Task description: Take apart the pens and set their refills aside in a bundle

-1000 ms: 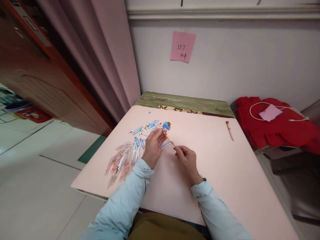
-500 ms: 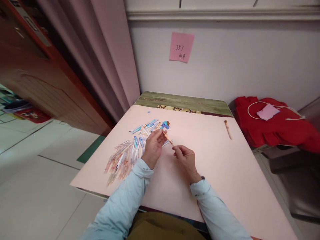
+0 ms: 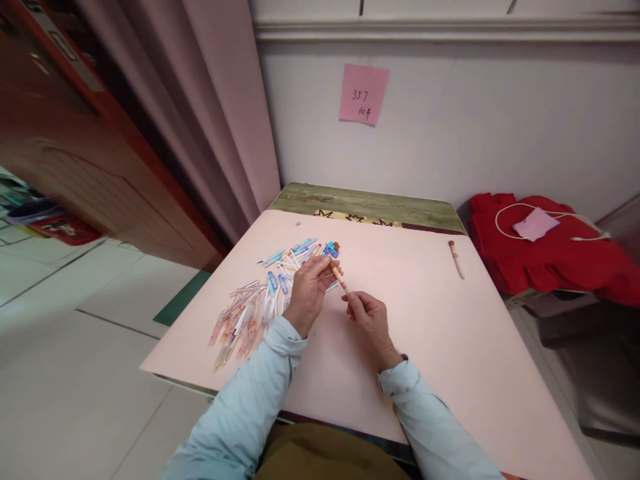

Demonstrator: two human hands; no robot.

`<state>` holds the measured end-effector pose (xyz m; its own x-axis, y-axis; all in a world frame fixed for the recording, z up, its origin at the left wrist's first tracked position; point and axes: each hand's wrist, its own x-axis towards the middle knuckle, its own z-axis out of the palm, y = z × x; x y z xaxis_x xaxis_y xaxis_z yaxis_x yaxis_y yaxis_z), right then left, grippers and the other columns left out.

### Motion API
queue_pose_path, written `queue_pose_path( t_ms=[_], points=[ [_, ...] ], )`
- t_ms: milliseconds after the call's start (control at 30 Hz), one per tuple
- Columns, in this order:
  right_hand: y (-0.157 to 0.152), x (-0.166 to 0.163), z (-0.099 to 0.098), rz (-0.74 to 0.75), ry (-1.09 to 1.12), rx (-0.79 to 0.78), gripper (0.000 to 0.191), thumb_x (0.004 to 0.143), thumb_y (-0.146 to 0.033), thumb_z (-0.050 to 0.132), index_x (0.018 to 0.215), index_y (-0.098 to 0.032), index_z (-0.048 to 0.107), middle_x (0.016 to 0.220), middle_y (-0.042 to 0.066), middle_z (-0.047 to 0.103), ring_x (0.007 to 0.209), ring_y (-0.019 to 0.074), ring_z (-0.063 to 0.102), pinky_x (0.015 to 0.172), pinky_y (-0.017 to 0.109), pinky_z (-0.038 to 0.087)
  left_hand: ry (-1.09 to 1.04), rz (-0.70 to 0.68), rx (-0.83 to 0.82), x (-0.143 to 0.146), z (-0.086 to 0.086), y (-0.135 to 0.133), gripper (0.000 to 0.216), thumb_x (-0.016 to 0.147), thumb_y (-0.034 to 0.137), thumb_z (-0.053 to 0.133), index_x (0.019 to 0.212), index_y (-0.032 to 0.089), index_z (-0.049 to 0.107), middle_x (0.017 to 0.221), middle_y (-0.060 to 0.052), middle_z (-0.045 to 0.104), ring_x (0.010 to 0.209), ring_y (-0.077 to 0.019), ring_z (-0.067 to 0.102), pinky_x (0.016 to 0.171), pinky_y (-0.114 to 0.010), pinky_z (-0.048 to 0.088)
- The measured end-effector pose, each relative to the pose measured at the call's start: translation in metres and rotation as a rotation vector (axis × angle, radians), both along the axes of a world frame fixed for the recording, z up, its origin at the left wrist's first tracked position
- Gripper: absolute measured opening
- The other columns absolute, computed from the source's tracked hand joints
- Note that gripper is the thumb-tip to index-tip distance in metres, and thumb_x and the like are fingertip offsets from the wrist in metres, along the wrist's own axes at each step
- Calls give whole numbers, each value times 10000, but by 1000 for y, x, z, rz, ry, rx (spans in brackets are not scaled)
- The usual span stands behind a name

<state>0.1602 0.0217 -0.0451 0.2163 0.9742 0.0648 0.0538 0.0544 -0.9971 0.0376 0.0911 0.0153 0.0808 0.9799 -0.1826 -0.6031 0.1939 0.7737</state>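
Note:
Over the middle of the table, my left hand (image 3: 311,287) is closed with its thumb and fingers on the upper end of an orange-tan pen (image 3: 339,275). My right hand (image 3: 369,320) pinches the lower end of that pen, which slants down to the right between the hands. Left of them spreads a pile of loose pen parts (image 3: 250,310), clear, white and blue. Just beyond my left hand lies a small heap of blue and brown pieces (image 3: 331,249). A similar tan pen with a brown top (image 3: 455,259) lies alone at the right.
A pale sheet (image 3: 440,387) covers most of the table. One small blue piece (image 3: 299,223) lies near its far left. Red cloth (image 3: 500,260) with a white cable and pink paper is at the right. A pink note (image 3: 364,95) sticks to the wall; a wooden door (image 3: 100,180) stands left.
Both hands keep their hold on the pen. The right hand has shifted very slightly left, and more of the pen's tan body shows between the fingers.

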Motion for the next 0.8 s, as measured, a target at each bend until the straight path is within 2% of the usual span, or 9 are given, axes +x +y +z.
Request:
queue_pose_path(
  t_ms=[133, 233, 367, 467, 600, 800],
  points=[
    [0, -1, 2, 15, 33, -11, 411, 859, -552, 568, 808, -169, 708, 571, -12, 547, 509, 120, 489, 505, 236, 415, 5, -25, 2, 1, 0, 1, 176, 727, 237, 754, 798, 143, 623, 783, -58, 708, 726, -168, 679, 768, -333, 527],
    [2, -1, 2, 29, 38, -16, 420, 859, -565, 564, 830, -172, 709, 588, -2, 573, 517, 125, 507, 513, 242, 439, 20, 6, 34, 0, 1, 3, 180, 735, 251, 758, 789, 145, 623, 781, -53, 702, 732, -163, 676, 783, -337, 529],
    [3, -4, 0, 46, 110, -4, 389, 835, -545, 621, 968, -183, 671, 659, 10, 647, 597, 147, 604, 584, 258, 510, 37, 10, 96, -1, 5, 4, 190, 737, 264, 766, 811, 141, 641, 809, -55, 703, 735, -155, 672, 815, -350, 531],
    [3, -5, -2, 70, 142, 8, 349, 802, -506, 683, 955, -200, 616, 700, 7, 671, 670, 162, 654, 654, 276, 537, 55, 5, 115, -1, 8, 3, 198, 733, 267, 772, 821, 138, 650, 829, -61, 704, 757, -163, 674, 819, -359, 534],
    [1, -4, -4, 43, 24, 60, 291, 821, -475, 674, 866, -189, 640, 768, 18, 679, 689, 149, 626, 667, 263, 512, 86, 1, 117, 0, 13, 0, 196, 721, 247, 782, 811, 136, 647, 822, -63, 701, 764, -167, 674, 820, -361, 533],
    [3, 0, -6, -64, -91, 102, 295, 830, -472, 660, 898, -190, 714, 869, 48, 711, 766, 175, 637, 683, 275, 519, 77, -16, 131, 1, 18, -2, 245, 693, 264, 812, 834, 143, 653, 829, -56, 699, 771, -170, 679, 820, -357, 527]
  ],
)
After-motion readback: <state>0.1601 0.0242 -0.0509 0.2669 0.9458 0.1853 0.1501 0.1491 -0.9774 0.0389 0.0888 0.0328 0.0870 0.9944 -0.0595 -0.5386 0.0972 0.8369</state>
